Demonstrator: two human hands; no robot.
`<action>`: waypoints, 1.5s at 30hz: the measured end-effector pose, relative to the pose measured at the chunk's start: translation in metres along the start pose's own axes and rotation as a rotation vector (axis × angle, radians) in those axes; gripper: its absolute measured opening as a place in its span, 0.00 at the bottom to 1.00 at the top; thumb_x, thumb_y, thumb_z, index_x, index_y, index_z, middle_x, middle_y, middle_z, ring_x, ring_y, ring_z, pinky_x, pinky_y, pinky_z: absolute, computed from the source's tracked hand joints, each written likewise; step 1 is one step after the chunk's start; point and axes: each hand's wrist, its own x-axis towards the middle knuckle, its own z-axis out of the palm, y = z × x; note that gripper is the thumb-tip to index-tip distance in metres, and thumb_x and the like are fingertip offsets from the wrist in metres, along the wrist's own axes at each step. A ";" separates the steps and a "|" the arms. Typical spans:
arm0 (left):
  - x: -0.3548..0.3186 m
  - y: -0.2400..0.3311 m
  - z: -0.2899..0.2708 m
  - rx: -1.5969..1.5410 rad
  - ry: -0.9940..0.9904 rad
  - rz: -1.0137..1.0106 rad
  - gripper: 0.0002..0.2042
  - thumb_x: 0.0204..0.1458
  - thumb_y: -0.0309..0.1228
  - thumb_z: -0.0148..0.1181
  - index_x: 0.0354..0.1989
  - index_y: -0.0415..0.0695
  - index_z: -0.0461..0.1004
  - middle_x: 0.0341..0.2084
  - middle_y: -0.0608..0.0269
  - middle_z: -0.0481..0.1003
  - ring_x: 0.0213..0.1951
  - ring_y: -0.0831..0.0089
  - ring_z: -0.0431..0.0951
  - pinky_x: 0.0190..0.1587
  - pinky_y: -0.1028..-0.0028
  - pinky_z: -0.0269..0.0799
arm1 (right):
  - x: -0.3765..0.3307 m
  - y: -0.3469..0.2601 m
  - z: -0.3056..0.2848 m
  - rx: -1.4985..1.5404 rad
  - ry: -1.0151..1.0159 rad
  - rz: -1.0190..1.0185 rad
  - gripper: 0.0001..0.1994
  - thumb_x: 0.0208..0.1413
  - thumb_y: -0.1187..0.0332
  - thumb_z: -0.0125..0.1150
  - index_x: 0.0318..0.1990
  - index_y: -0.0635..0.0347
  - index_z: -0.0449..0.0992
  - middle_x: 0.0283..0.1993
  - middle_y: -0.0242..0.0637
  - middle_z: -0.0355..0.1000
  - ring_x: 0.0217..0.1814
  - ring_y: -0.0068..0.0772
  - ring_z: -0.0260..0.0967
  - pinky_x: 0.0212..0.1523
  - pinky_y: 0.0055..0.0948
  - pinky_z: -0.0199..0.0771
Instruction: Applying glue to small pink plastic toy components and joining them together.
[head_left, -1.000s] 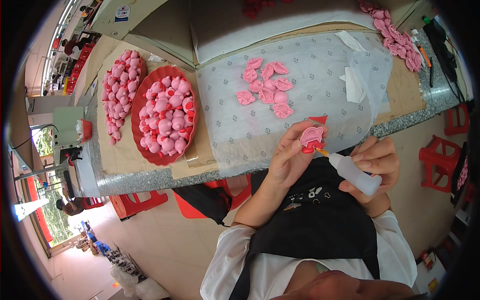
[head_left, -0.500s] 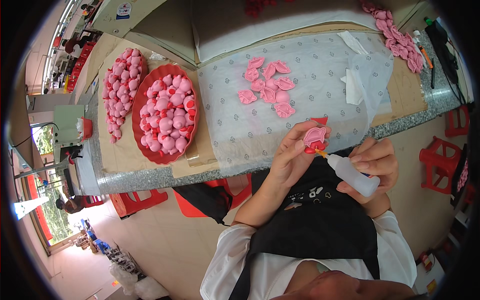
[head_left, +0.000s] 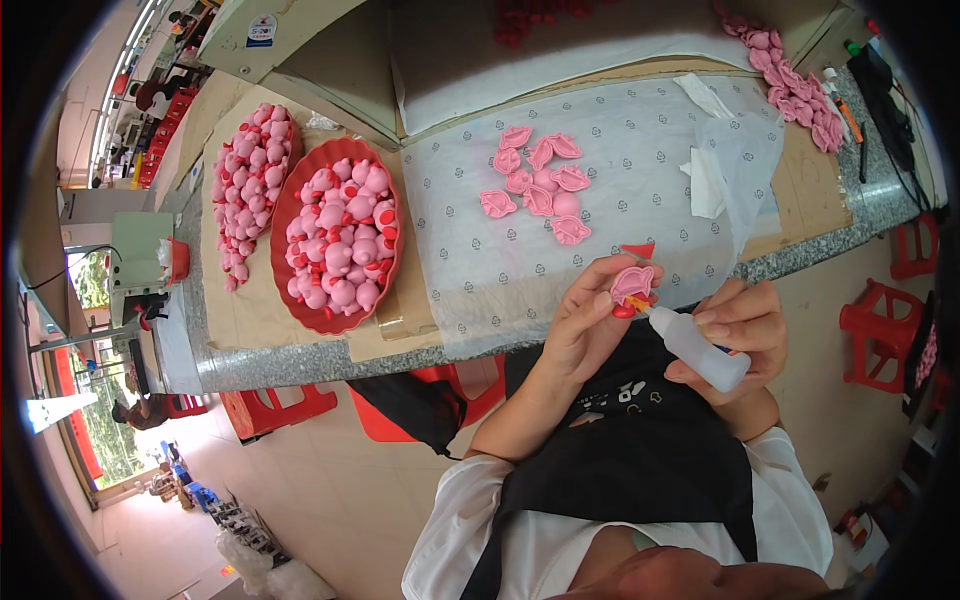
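My left hand [head_left: 585,325] pinches a small pink toy piece with a red part [head_left: 634,285], held just off the table's front edge. In my right hand [head_left: 738,325] is a small white squeeze bottle [head_left: 696,348]; its orange nozzle tip touches the underside of the pink piece. On the white patterned sheet [head_left: 480,250] beyond my hands lies a cluster of several flat pink pieces [head_left: 540,185]. A small red piece [head_left: 638,250] rests on the sheet near my left hand.
A red oval tray [head_left: 385,285] heaped with pink toy figures sits at the left, with a second heap of pink figures [head_left: 245,185] beside it on cardboard. More pink pieces [head_left: 790,85] line the far right. Crumpled white plastic [head_left: 725,165] lies right. Red stools [head_left: 885,320] stand below.
Both hands have kept their place; the bottle's nozzle has closed in on the pink piece, which has turned slightly in my left fingers.
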 end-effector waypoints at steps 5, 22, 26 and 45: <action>0.001 -0.004 0.004 0.074 0.011 -0.031 0.19 0.45 0.34 0.50 0.47 0.46 0.60 0.44 0.49 0.62 0.48 0.62 0.61 0.50 0.65 0.56 | 0.000 -0.003 -0.008 0.034 0.024 -0.049 0.24 0.22 0.74 0.72 0.32 0.60 0.66 0.31 0.36 0.62 0.23 0.25 0.60 0.20 0.19 0.58; 0.006 0.007 0.004 0.031 0.134 0.110 0.19 0.44 0.33 0.50 0.47 0.47 0.61 0.43 0.52 0.62 0.45 0.62 0.62 0.48 0.64 0.55 | 0.041 0.132 -0.202 -0.530 0.228 0.413 0.13 0.38 0.75 0.55 0.34 0.62 0.62 0.35 0.37 0.62 0.36 0.33 0.65 0.31 0.26 0.66; 0.006 0.002 0.009 0.044 0.144 0.096 0.18 0.44 0.32 0.50 0.46 0.47 0.61 0.42 0.51 0.63 0.44 0.62 0.63 0.48 0.64 0.55 | 0.062 0.165 -0.208 -1.208 0.027 0.363 0.14 0.38 0.72 0.56 0.35 0.61 0.64 0.35 0.43 0.63 0.39 0.42 0.62 0.38 0.32 0.62; 0.013 0.003 0.004 0.038 0.149 0.077 0.19 0.44 0.33 0.52 0.46 0.46 0.61 0.41 0.51 0.62 0.44 0.63 0.62 0.48 0.65 0.55 | 0.003 0.082 -0.230 -1.022 -0.167 0.693 0.15 0.37 0.68 0.59 0.36 0.59 0.67 0.31 0.35 0.67 0.31 0.36 0.67 0.30 0.26 0.66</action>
